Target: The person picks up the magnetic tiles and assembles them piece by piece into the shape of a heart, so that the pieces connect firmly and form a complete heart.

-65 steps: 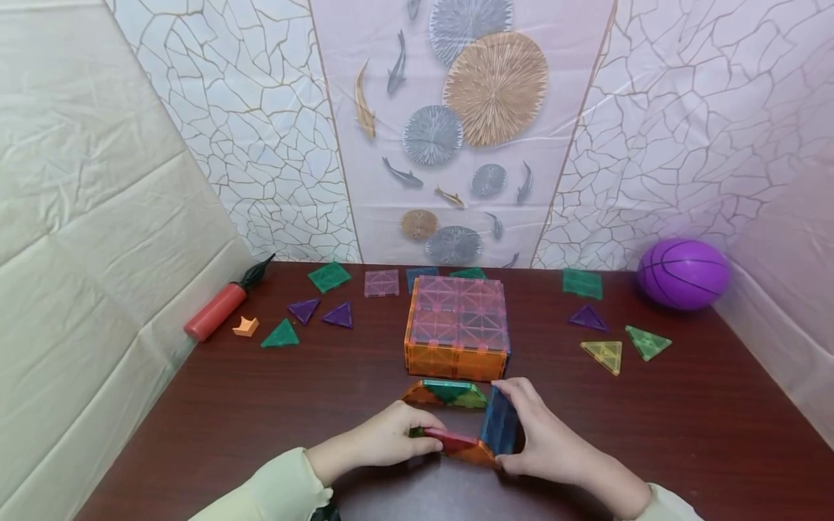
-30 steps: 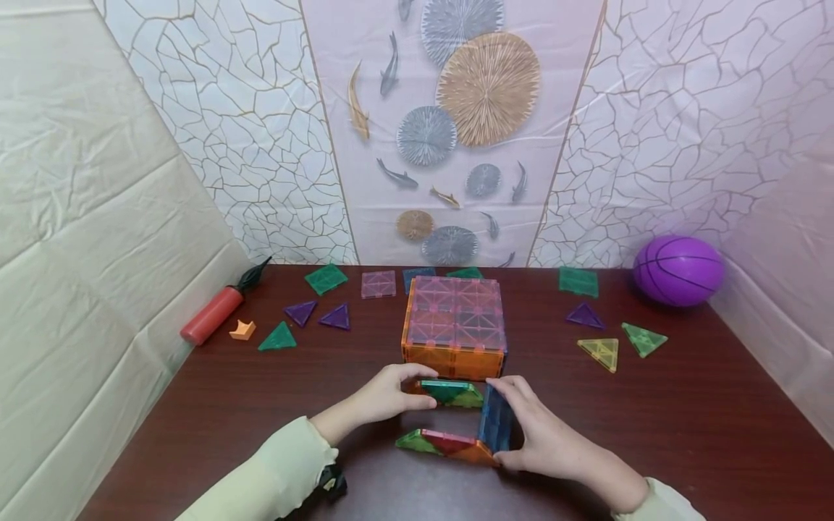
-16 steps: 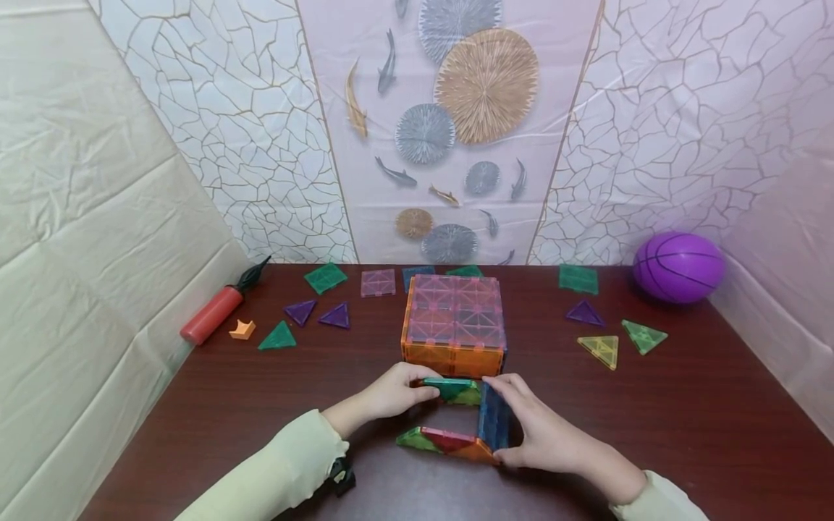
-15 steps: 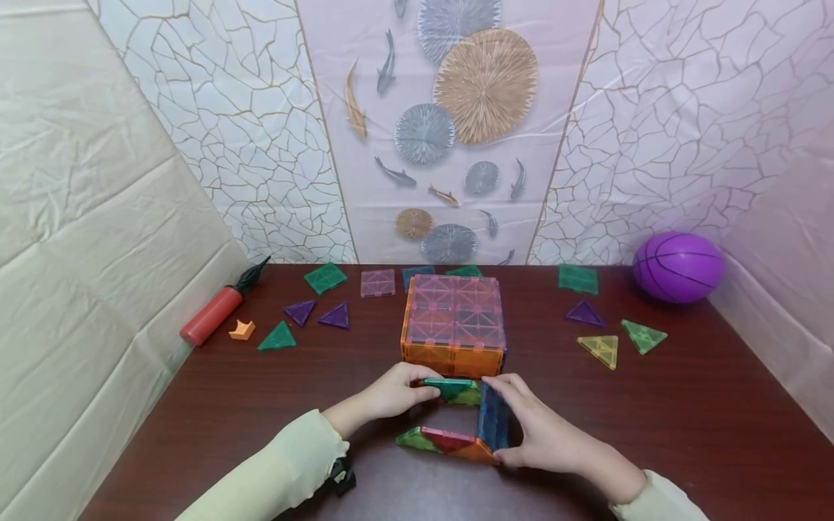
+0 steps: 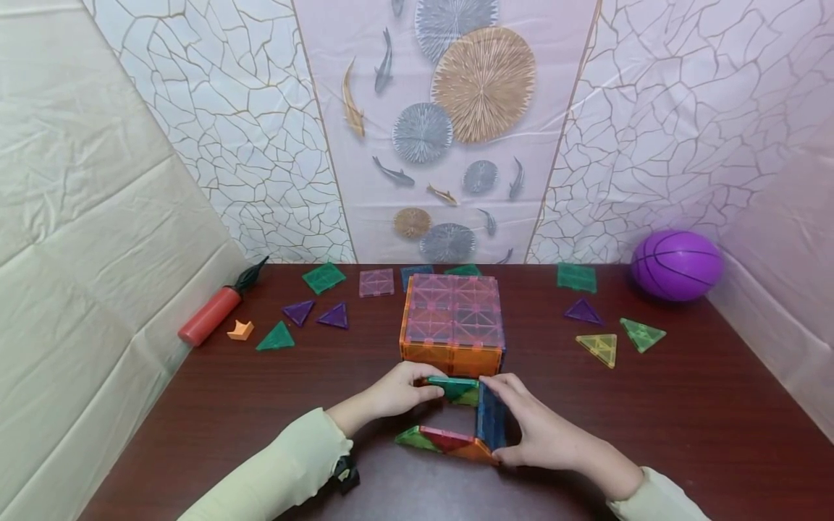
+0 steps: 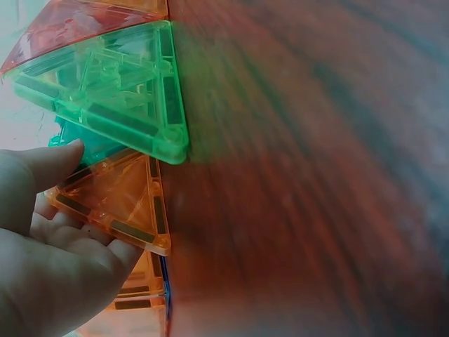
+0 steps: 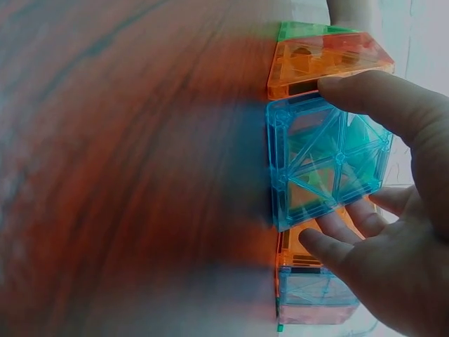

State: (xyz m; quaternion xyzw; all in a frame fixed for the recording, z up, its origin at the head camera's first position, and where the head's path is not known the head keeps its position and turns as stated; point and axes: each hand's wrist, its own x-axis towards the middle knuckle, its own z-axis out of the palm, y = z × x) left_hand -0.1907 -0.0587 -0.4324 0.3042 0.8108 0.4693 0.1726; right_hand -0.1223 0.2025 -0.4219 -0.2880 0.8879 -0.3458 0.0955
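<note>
Magnetic tiles stand on edge in front of me. My left hand (image 5: 394,391) pinches the far row of triangle tiles between thumb and fingers, by its teal triangle (image 5: 459,389) and orange triangle (image 6: 116,189). My right hand (image 5: 544,430) spans the upright blue square tile (image 7: 330,161), thumb at the near edge and fingers at the far edge. The blue tile joins the right ends of both rows. The near row, with a green triangle (image 5: 417,438), a red triangle (image 5: 446,438) and an orange one (image 5: 476,450), stands untouched.
Just behind is a box of tiles (image 5: 452,311) with a pink top and orange front. Loose tiles lie left and right, among them a yellow triangle (image 5: 599,349). A red pump (image 5: 210,315) and an orange piece (image 5: 240,331) lie left; a purple ball (image 5: 677,265) sits right.
My left hand has let go of the near row, moved to the far row and taken hold of it. The far row has shifted right against the blue tile. My right hand keeps its hold.
</note>
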